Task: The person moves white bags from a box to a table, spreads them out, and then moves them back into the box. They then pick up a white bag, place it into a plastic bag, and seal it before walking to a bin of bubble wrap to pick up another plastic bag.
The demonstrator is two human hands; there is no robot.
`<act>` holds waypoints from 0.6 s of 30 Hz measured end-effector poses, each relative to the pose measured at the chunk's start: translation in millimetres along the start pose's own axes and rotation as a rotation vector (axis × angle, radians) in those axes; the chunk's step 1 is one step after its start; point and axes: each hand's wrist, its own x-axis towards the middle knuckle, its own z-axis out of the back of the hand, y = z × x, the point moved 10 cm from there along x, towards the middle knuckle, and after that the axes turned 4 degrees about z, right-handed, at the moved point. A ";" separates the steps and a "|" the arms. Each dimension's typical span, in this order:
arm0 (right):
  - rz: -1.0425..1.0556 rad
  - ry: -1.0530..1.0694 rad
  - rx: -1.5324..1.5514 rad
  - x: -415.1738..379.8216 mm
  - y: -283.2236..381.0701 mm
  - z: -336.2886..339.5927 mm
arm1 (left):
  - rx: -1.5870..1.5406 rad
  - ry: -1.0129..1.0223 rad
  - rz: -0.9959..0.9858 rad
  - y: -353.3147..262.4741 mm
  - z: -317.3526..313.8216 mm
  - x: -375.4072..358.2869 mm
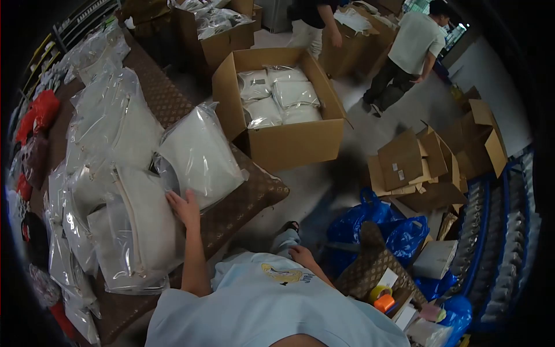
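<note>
My left hand [185, 209], fingers spread, touches the lower left edge of a white bag in clear plastic [202, 156]. That bag lies at the edge of a brown patterned table cover [237, 199]. Beside it, under my left forearm's side, is another plastic-wrapped white bag [144, 222] with a long zipper-like seam. More wrapped white bags [113, 127] are heaped behind. My right hand [300, 254] hangs low by my leg, away from the bags; its fingers are small and partly hidden, and no held object shows.
Beyond the table stands an open cardboard box [295, 141] holding several wrapped white bags. Flattened and open cartons [402, 162] lie at right, near blue plastic bags [404, 237] and a tape roll [380, 292]. Two people [413, 46] are at the back.
</note>
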 end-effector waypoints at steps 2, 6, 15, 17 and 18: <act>-0.013 0.010 0.036 17.5 -10.8 40.8 | -0.017 -0.171 0.019 22.6 -15.6 2.6; -0.040 -0.081 0.185 47.0 -54.6 117.9 | 0.089 -0.232 0.140 14.4 -17.4 -6.1; -0.193 -0.028 0.077 99.7 -98.1 199.2 | 0.043 -0.443 0.189 8.8 -1.9 -24.5; -0.197 -0.014 0.073 121.0 -80.5 208.3 | 0.028 -0.464 0.184 11.2 -3.9 -25.2; -0.103 0.014 0.023 138.7 -70.2 208.8 | 0.034 -0.469 0.201 13.0 -7.4 -24.8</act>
